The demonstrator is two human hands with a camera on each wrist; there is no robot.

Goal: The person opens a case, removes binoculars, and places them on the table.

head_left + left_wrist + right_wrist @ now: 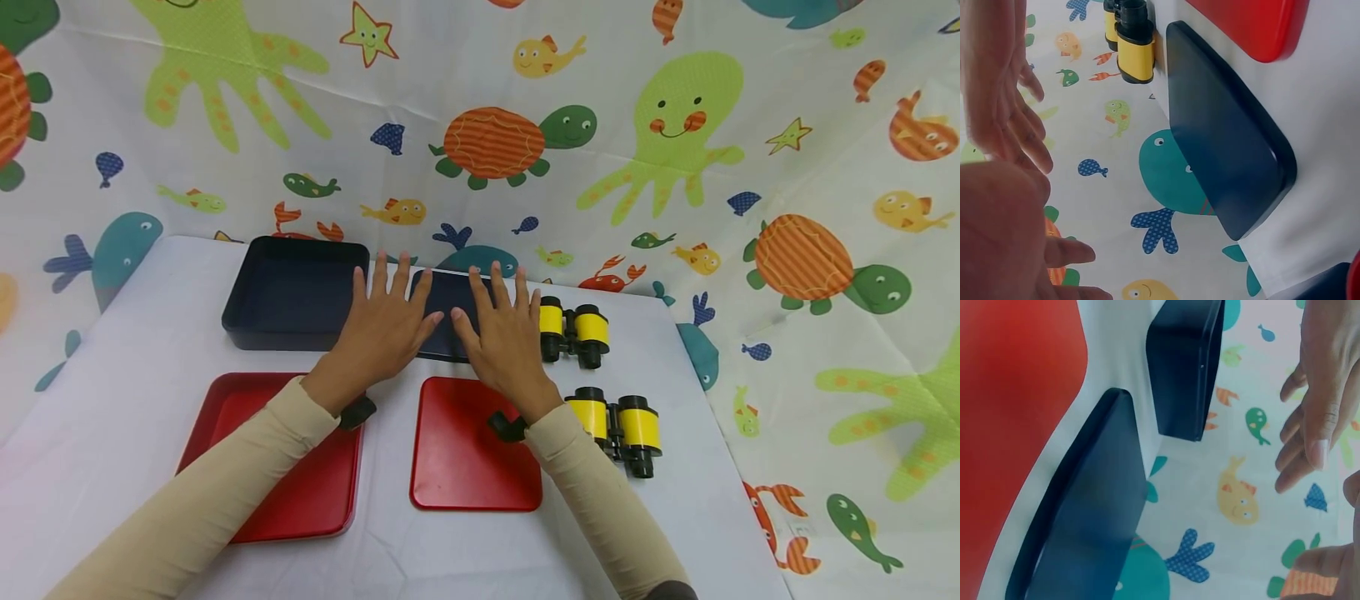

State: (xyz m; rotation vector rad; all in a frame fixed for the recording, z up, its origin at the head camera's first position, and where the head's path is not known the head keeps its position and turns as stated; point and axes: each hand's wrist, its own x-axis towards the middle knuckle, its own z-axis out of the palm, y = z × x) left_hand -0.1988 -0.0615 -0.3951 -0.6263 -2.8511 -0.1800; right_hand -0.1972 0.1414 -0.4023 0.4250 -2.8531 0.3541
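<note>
My left hand (381, 332) is held palm down with its fingers spread, between the dark blue tray (292, 292) and the flat dark blue lid (444, 337). Over the right side of that lid, my right hand (508, 343) hovers with straight, spread fingers. Neither hand holds anything, and both look raised off the table in the wrist views. Just right of the right hand stand yellow and black binoculars (592, 333). A second pair of binoculars (639, 429) lies nearer, partly hidden by the right forearm.
A red tray (315, 475) sits at the front left, partly under the left sleeve. Beside it lies a flat red lid (468, 479), its upper right corner covered by the right wrist. A cloth printed with sea animals (480, 67) rises behind the white table (420, 558).
</note>
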